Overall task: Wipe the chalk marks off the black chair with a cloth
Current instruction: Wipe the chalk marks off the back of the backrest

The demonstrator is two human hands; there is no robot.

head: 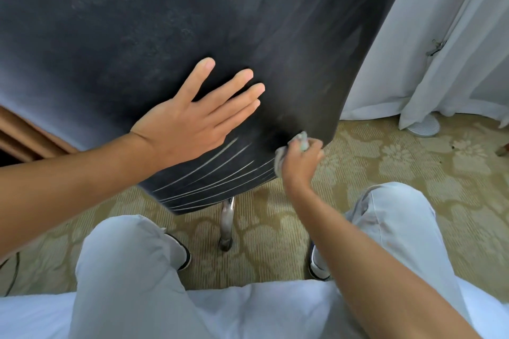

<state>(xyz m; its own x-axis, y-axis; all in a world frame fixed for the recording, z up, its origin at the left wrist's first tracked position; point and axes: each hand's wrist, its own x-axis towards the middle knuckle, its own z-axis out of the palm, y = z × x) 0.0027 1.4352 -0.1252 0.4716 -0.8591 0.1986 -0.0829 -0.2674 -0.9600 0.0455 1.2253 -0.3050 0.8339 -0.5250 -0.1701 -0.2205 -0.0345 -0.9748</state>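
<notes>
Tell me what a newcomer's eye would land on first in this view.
The black chair fills the upper picture, and the white chalk marks streak across its lower edge. The left hand lies flat on the chair just above those lines, fingers spread straight. At the chair's lower right corner the right hand grips a bunched cloth against the surface, with a patterned carpet below.

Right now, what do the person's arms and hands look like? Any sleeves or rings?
Both arms are bare as far as the picture shows, with no sleeves in view. The left hand and right hand wear no gloves, and no rings, watch or bracelets show. The fingernails on the left hand look short and plain. Lower down, the person wears light grey trousers.
</notes>
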